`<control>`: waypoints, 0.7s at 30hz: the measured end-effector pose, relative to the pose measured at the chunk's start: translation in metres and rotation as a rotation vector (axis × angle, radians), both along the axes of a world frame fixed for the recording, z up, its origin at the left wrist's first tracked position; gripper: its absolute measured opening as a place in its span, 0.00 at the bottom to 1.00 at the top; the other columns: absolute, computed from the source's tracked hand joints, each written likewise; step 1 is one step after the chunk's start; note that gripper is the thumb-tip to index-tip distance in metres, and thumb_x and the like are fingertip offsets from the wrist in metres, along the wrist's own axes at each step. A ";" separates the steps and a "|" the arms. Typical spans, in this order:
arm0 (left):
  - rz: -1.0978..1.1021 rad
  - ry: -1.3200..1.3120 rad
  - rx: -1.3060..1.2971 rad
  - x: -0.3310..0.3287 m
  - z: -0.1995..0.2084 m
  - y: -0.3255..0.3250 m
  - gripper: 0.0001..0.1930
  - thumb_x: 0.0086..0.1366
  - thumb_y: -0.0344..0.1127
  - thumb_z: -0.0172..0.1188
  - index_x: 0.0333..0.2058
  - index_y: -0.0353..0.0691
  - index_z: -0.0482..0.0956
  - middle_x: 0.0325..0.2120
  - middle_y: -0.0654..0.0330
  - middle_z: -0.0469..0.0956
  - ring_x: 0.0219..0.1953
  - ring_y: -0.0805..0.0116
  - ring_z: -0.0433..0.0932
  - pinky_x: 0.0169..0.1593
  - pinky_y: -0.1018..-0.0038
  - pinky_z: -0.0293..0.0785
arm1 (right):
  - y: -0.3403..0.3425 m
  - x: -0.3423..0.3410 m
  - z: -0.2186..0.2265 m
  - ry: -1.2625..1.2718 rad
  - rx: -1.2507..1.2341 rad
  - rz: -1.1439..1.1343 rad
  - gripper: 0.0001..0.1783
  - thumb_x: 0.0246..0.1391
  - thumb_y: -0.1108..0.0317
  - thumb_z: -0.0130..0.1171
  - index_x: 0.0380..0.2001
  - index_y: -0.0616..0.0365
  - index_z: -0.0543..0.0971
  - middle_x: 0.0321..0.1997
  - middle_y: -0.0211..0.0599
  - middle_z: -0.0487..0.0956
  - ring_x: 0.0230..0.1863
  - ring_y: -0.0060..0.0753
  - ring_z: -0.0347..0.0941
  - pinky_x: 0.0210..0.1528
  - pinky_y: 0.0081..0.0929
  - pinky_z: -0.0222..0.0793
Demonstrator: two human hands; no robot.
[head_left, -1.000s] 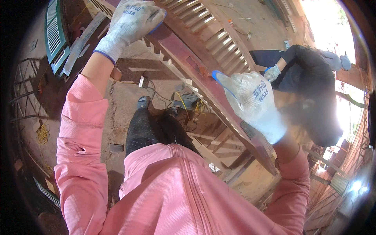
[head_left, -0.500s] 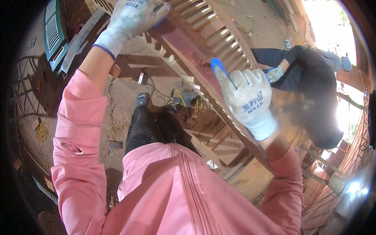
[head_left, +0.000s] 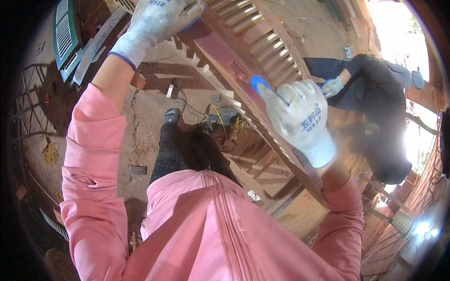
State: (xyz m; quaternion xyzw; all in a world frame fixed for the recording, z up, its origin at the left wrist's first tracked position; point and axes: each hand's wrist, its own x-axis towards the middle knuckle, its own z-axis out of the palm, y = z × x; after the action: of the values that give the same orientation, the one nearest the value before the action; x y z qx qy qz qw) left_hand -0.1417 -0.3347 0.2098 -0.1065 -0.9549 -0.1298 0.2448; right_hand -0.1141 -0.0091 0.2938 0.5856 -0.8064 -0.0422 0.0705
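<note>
Right hand [head_left: 300,118] just tipped its thumb a bit left, fingers half-curled, left hand [head_left: 159,21] bent too, can't tell if either grips the louvred shutter [head_left: 216,49] lying diagonally under both, upper left to lower right.

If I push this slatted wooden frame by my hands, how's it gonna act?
The slatted wooden frame will probably stay stiff, since its long edge looks like solid board. It's likely awkward or heavy alone, as it stretches past both hands. The thin slats look like its more fragile part.
</note>
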 end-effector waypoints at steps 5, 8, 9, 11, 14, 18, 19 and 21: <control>0.002 0.001 -0.002 0.000 0.000 0.002 0.13 0.62 0.42 0.61 0.20 0.49 0.84 0.21 0.61 0.80 0.33 0.59 0.79 0.48 0.59 0.71 | -0.004 -0.002 -0.006 0.058 0.008 0.003 0.27 0.50 0.62 0.60 0.56 0.47 0.81 0.28 0.26 0.72 0.30 0.29 0.71 0.35 0.34 0.66; 0.015 0.000 -0.011 0.000 -0.002 0.001 0.13 0.62 0.43 0.61 0.20 0.49 0.84 0.22 0.62 0.80 0.34 0.59 0.79 0.48 0.59 0.71 | -0.007 -0.002 -0.009 0.027 0.016 0.021 0.27 0.50 0.62 0.59 0.56 0.48 0.81 0.28 0.26 0.72 0.31 0.30 0.71 0.36 0.34 0.66; 0.021 0.002 -0.013 0.001 -0.003 0.000 0.13 0.62 0.43 0.61 0.20 0.49 0.84 0.22 0.62 0.81 0.34 0.59 0.80 0.49 0.59 0.71 | -0.007 -0.003 -0.012 0.026 0.011 0.038 0.27 0.50 0.62 0.59 0.56 0.48 0.81 0.28 0.26 0.72 0.31 0.30 0.71 0.36 0.35 0.66; 0.027 -0.001 -0.012 0.001 -0.003 0.000 0.13 0.62 0.43 0.60 0.20 0.49 0.85 0.23 0.62 0.81 0.35 0.59 0.80 0.49 0.59 0.71 | -0.007 -0.004 -0.013 -0.007 0.017 0.051 0.27 0.51 0.62 0.58 0.56 0.48 0.80 0.28 0.26 0.71 0.32 0.31 0.71 0.37 0.35 0.66; 0.031 -0.017 -0.011 0.000 -0.002 0.001 0.13 0.62 0.44 0.60 0.20 0.49 0.85 0.23 0.62 0.81 0.35 0.58 0.80 0.50 0.59 0.71 | -0.005 -0.005 -0.011 -0.069 0.066 0.050 0.27 0.52 0.63 0.57 0.57 0.48 0.80 0.28 0.26 0.71 0.33 0.31 0.71 0.38 0.35 0.66; 0.031 -0.032 -0.022 0.001 -0.003 0.000 0.13 0.62 0.44 0.60 0.21 0.49 0.85 0.24 0.61 0.82 0.36 0.58 0.81 0.49 0.59 0.71 | -0.002 -0.007 0.001 -0.079 0.165 0.084 0.27 0.53 0.65 0.56 0.59 0.49 0.78 0.29 0.26 0.72 0.35 0.30 0.71 0.40 0.35 0.66; 0.030 -0.033 -0.022 0.001 -0.003 0.000 0.13 0.62 0.44 0.60 0.21 0.49 0.85 0.24 0.61 0.82 0.37 0.58 0.81 0.49 0.59 0.71 | -0.001 -0.007 0.002 -0.085 0.186 0.094 0.27 0.53 0.65 0.56 0.59 0.49 0.78 0.29 0.26 0.72 0.35 0.30 0.72 0.41 0.34 0.66; 0.024 -0.034 -0.011 0.002 -0.002 -0.001 0.13 0.62 0.44 0.60 0.21 0.49 0.85 0.24 0.61 0.82 0.37 0.58 0.81 0.49 0.59 0.71 | 0.000 -0.005 0.003 -0.066 0.238 0.105 0.26 0.54 0.64 0.56 0.59 0.50 0.78 0.29 0.26 0.72 0.36 0.29 0.72 0.41 0.34 0.66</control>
State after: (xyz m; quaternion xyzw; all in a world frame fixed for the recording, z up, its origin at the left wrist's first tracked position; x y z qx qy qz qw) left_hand -0.1401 -0.3355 0.2078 -0.0944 -0.9608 -0.1233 0.2295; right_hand -0.1194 -0.0091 0.2972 0.6324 -0.7658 -0.1145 -0.0242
